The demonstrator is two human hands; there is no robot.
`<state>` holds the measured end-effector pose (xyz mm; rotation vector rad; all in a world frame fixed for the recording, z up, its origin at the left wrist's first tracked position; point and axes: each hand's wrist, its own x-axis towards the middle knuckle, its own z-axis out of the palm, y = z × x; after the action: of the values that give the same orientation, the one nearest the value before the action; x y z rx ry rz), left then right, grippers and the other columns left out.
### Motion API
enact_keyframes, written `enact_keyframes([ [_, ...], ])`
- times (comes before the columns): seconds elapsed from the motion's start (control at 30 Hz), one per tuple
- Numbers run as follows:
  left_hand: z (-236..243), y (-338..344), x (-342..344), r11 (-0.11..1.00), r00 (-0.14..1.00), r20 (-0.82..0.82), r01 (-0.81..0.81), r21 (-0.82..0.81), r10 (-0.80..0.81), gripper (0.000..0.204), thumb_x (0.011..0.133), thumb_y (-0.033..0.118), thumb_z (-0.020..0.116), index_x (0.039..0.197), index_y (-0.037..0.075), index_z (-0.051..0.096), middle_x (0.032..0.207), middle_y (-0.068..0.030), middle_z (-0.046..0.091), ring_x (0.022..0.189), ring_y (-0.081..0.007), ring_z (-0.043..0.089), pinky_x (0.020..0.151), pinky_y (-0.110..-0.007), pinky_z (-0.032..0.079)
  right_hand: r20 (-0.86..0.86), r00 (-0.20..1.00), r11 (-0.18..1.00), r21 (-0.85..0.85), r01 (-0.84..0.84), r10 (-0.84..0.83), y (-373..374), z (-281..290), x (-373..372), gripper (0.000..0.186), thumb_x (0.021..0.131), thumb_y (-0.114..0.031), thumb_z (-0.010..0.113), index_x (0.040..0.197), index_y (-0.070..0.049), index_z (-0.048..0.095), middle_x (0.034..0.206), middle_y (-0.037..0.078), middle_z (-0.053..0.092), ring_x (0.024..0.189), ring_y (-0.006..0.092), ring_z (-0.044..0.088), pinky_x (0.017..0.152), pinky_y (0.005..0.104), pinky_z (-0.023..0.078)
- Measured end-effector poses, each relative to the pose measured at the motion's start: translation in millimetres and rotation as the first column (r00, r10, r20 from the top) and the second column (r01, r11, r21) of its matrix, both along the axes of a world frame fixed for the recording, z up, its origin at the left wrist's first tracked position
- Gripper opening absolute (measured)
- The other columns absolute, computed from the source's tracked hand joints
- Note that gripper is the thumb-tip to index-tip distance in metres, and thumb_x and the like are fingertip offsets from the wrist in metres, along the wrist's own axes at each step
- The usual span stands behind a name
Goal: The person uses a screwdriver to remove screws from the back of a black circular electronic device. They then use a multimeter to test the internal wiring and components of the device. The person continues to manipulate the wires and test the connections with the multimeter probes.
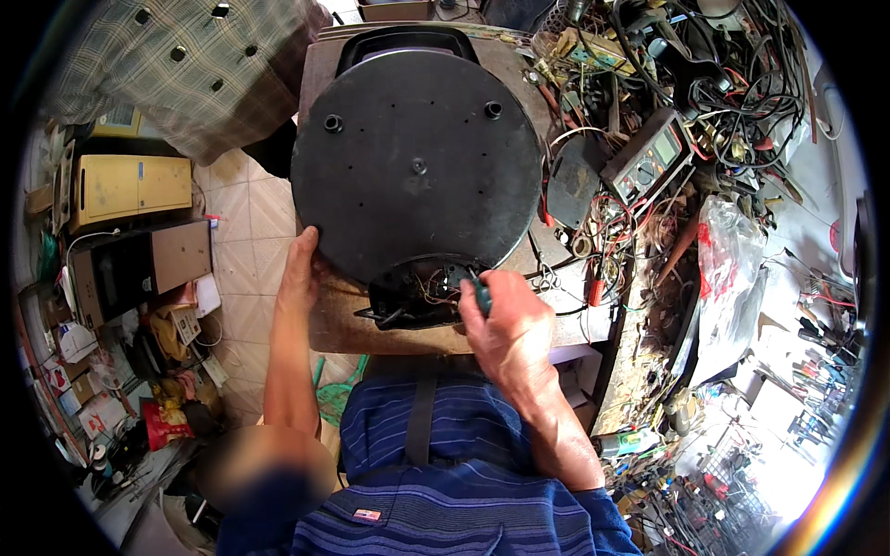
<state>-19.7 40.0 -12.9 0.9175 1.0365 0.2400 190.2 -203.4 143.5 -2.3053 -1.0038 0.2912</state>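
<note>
A large round black electric griddle point(417, 199) lies underside up on the worn bench point(338, 329). Its two small feet stick up near the far side, and a loop handle is at the far edge. At the near edge its terminal housing point(394, 292) is open, with thin wires and small parts inside. My left hand point(301, 264) grips the griddle's left rim, its fingers partly hidden below the edge. In my right hand point(510, 315) is a screwdriver, its green handle point(482, 295) closed in my fingers and aimed into the housing. The screwdriver's tip is too hidden to make out.
A multimeter point(656, 153) rests right of the griddle among heaped cables and tools. Pliers point(545, 276) lie near the housing. A clear plastic bag point(728, 278) is farther right. A plaid cloth point(195, 69) hangs at the far left, above stored appliances.
</note>
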Motion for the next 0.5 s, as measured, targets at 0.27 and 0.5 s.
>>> enact_keyframes([
  [0.27,42,-31,40,0.966,0.977,-0.083,-0.180,0.183,0.198,0.053,0.096,0.062,0.065,0.103,0.009,0.066,0.077,0.0084,0.057,0.060,-0.0020,0.040,0.052,-0.023,0.030,-0.184,0.975,0.989,0.057,0.139,-0.127,-23,-11,15,0.018,0.089,-0.017,0.079,0.094,-0.004,0.067,0.082,0.014,0.067,0.069,0.0328,0.068,0.058,0.0416,0.055],
  [0.5,50,-28,27,0.979,0.993,-0.102,-0.045,0.199,0.066,0.051,0.097,0.060,0.063,0.100,0.009,0.066,0.077,0.0081,0.057,0.058,-0.0012,0.037,0.051,-0.022,0.026,-0.282,0.943,0.971,0.111,0.213,-0.175,-41,-17,23,0.020,0.089,-0.016,0.081,0.097,-0.002,0.069,0.084,0.016,0.068,0.067,0.0343,0.069,0.060,0.0402,0.055],
])
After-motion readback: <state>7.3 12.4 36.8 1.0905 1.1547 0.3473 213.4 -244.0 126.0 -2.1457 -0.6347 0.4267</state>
